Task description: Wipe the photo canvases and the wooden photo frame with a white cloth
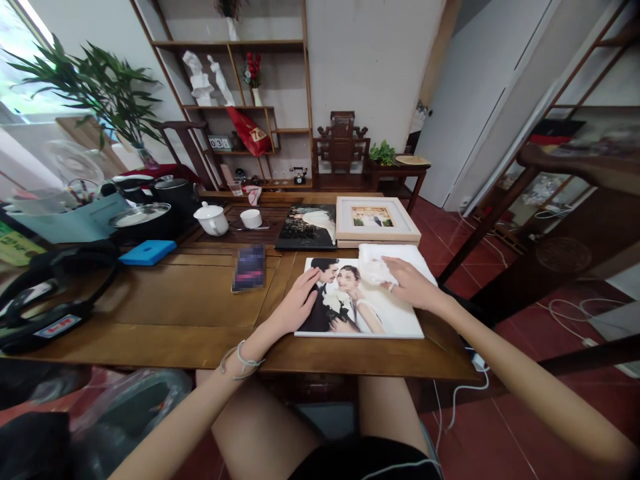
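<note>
My left hand (303, 297) lies flat with its fingers stretched out over the left side of the wedding photo panel (357, 303), touching it and grasping nothing. My right hand (414, 283) has its fingers gathered on a crumpled white tissue (376, 272), which sits at the panel's upper right part. The panel lies face up near the front edge of the wooden surface (185, 300), right before me, its pictured couple upright to my view. A thick white pad (395, 251) is at its upper right, partly behind my right hand; I cannot tell whether the panel overlaps it.

Just beyond the pad lies a pale framed photo (373, 217), with a dark photo panel (295, 230) next to it on the left. A phone-like item (249, 268), blurred on its face, lies to the left of my left hand, apart from it. Farther back, a white lidded pot (211, 219) stands near a small white cup (251, 218). A bright blue box (147, 252) is farther left. Thin bracelets (243, 360) circle my left wrist.
</note>
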`<state>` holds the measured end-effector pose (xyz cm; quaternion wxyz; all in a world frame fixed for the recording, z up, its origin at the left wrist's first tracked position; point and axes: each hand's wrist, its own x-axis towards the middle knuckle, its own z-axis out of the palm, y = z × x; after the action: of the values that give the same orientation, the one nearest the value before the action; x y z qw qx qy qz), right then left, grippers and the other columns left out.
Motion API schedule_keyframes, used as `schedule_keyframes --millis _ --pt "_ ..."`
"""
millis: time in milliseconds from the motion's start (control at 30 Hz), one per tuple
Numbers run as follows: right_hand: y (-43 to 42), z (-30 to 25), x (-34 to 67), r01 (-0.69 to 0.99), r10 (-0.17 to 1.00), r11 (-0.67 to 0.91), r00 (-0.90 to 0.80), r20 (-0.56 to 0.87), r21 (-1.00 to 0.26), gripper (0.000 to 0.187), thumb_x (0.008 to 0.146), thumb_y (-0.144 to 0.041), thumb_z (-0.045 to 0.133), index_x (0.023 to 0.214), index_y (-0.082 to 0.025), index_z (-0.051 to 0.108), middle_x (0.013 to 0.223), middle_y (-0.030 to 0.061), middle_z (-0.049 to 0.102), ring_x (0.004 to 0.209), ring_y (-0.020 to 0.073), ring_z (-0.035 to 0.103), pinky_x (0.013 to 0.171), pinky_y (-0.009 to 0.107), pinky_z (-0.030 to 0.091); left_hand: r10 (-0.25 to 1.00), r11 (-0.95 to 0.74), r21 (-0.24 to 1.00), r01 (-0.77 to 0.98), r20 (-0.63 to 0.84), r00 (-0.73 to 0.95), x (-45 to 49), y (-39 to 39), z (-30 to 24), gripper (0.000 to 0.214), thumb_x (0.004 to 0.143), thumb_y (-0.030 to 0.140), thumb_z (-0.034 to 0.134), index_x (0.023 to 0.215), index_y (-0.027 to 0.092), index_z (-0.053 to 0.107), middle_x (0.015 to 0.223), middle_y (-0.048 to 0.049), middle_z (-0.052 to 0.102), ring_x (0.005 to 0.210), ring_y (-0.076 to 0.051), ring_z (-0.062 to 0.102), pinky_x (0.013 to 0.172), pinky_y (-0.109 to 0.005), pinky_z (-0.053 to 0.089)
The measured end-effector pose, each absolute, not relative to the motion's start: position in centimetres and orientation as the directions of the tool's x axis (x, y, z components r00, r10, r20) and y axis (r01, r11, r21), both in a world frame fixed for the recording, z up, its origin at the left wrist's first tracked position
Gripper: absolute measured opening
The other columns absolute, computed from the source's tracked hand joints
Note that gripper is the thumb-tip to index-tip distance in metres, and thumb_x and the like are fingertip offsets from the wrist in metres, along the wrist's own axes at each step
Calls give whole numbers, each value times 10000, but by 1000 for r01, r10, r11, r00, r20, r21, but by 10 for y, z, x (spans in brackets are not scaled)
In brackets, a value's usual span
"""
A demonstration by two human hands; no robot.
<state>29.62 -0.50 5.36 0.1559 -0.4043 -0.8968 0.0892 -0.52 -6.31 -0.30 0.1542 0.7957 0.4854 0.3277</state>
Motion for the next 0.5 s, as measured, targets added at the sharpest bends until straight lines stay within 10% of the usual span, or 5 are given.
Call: schedule_keyframes --millis 300,500 --pt "-121 53 261 524 554 827 -820 143 -202 751 705 -193 530 1441 -172 382 1519 75 340 1430 272 170 1155 521 131 890 -451 567 689 340 302 -3 -64 -1 470 965 268 321 1415 150 391 1510 -133 351 1424 -233 272 1187 -475 202" --pt "-40 44 265 684 717 697 -670 191 -216 610 809 -258 498 1406 -157 433 1472 126 410 1396 276 270 1134 540 152 885 -462 562 686 345 313 -4 -62 -4 457 969 283 330 1408 178 400 1509 -120 355 1425 -232 272 1182 -480 211"
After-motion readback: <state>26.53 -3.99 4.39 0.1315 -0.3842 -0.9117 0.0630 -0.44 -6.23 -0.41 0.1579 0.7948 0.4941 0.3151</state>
